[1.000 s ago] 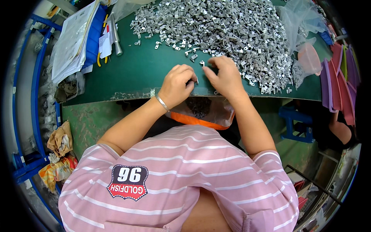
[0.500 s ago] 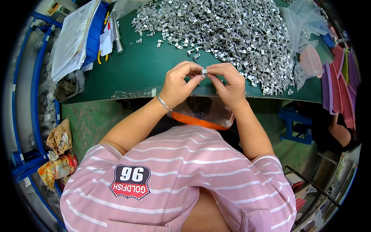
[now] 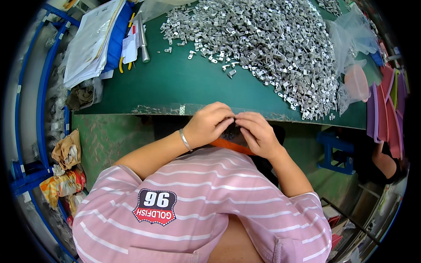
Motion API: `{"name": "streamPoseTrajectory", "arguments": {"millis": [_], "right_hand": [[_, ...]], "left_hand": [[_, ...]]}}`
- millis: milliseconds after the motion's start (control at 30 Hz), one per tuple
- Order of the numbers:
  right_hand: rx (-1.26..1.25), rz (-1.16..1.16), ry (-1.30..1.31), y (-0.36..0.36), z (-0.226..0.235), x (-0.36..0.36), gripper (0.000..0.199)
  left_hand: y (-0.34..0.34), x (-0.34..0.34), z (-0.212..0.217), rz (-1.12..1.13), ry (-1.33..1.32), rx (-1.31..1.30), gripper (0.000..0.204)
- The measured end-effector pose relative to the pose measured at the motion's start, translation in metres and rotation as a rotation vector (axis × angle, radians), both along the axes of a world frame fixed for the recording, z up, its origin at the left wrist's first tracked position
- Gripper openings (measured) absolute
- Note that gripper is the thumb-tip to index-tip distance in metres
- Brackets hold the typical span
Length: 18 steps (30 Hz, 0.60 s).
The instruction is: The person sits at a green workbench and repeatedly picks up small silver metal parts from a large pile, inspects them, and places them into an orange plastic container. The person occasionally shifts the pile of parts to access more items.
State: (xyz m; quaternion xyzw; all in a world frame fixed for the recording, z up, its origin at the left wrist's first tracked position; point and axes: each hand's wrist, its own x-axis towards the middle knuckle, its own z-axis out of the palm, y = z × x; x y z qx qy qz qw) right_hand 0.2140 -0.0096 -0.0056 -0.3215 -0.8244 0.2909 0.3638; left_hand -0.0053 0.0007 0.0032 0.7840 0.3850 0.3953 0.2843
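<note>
My left hand [image 3: 208, 124] and my right hand [image 3: 258, 133] meet at the table's front edge, above my lap. Thumb and fingers of each are pinched, and the fingertips almost touch. Whatever lies between them is hidden by the fingers. Just below the hands, an orange-edged container [image 3: 233, 146] sits at my lap, partly covered by my hands, its dark contents unclear. Beyond the hands, a large heap of small bent metal brackets with holes [image 3: 272, 44] spreads over the green tabletop [image 3: 144, 90]. A few loose brackets [image 3: 231, 73] lie at the heap's near side.
Left on the table stand a blue file holder [image 3: 115, 41] with papers, yellow-handled pliers [image 3: 121, 65] and a metal rod [image 3: 144, 46]. A pink translucent cup [image 3: 357, 82] and plastic bags [image 3: 351, 33] lie right. A blue stool [image 3: 335, 151] stands below; blue shelving [image 3: 41, 87] runs along the left.
Both hands have drawn back toward me, from above the tabletop to its front edge. The small metal bracket visible between their fingertips earlier no longer shows.
</note>
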Motion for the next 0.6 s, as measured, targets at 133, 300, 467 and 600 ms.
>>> {"name": "streamPoseTrajectory", "arguments": {"millis": [133,300,467,600], "right_hand": [[0.145,-0.005,0.001,0.029,0.004,-0.018,0.028],[0.429,-0.084,-0.196,0.123,0.015,-0.077,0.026],[0.310,-0.100,-0.462,0.134,0.009,-0.076,0.023],[0.280,-0.105,-0.302,0.099,0.000,-0.036,0.025]], "left_hand": [[0.051,-0.034,-0.001,0.296,0.143,0.250,0.014],[0.129,-0.069,-0.021,0.669,0.452,0.153,0.032],[0.127,-0.034,-0.034,0.544,0.361,0.154,0.024],[0.083,-0.003,-0.025,0.286,0.200,0.117,0.028]]}}
